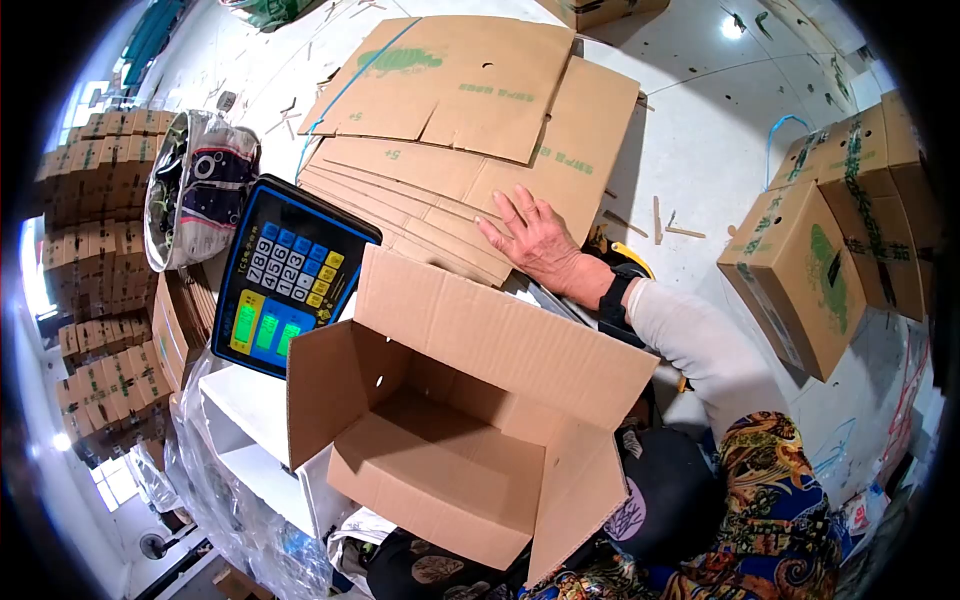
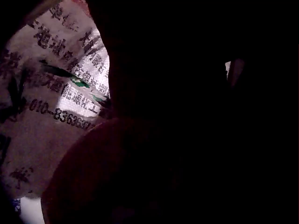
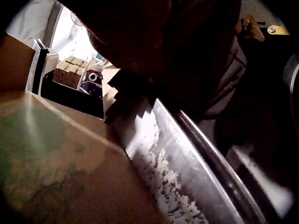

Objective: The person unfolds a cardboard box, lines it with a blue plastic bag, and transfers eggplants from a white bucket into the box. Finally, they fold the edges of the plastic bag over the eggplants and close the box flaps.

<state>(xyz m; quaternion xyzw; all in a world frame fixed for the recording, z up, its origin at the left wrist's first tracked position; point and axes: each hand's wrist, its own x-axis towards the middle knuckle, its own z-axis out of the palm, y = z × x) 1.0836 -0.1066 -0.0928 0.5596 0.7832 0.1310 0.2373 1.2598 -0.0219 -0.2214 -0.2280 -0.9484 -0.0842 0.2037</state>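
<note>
An empty open cardboard box (image 1: 450,450), its flaps spread, tilts in front of the body in the head view. Beyond it, my right hand (image 1: 535,240) lies with fingers spread on a fanned stack of flat cardboard (image 1: 420,185). The right wrist view shows that hand (image 3: 163,42) as a dark shape above a metal edge (image 3: 191,154), beside the box's printed side (image 3: 60,154). My left hand is out of sight in the head view; its wrist view is mostly black, with a dim reddish shape (image 2: 93,168), perhaps the hand, by a printed white sack (image 2: 42,140).
A scale display with keypad (image 1: 285,280) stands left of the box, beside a round fabric-sided basket (image 1: 205,190). Closed cartons (image 1: 800,280) stand on the floor at right, and more are stacked at far left (image 1: 110,230). Cardboard scraps (image 1: 657,220) litter the floor.
</note>
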